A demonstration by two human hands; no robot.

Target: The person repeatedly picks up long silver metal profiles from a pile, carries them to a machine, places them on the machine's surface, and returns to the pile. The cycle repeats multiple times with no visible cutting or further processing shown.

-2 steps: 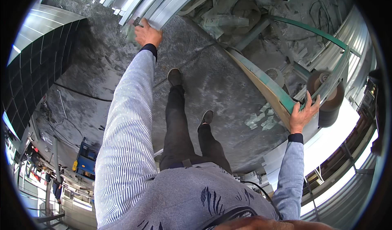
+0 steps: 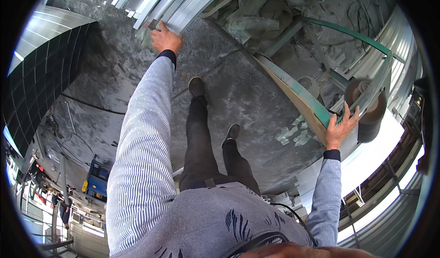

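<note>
Reaching at 12 o'clock: left hand (image 2: 166, 39) gripping metal strip (image 2: 176, 17), not yet lifted; right hand (image 2: 340, 129) spread, bracing on green frame (image 2: 302, 93) at 3 o'clock.

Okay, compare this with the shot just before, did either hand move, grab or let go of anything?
Nothing has visibly changed. The left hand is still stretched out to the ends of the long metal strips stacked on the floor, and the right hand still rests spread on the green-edged frame beside the dark round wheel. Both feet stand where they were on the grey floor.
</note>
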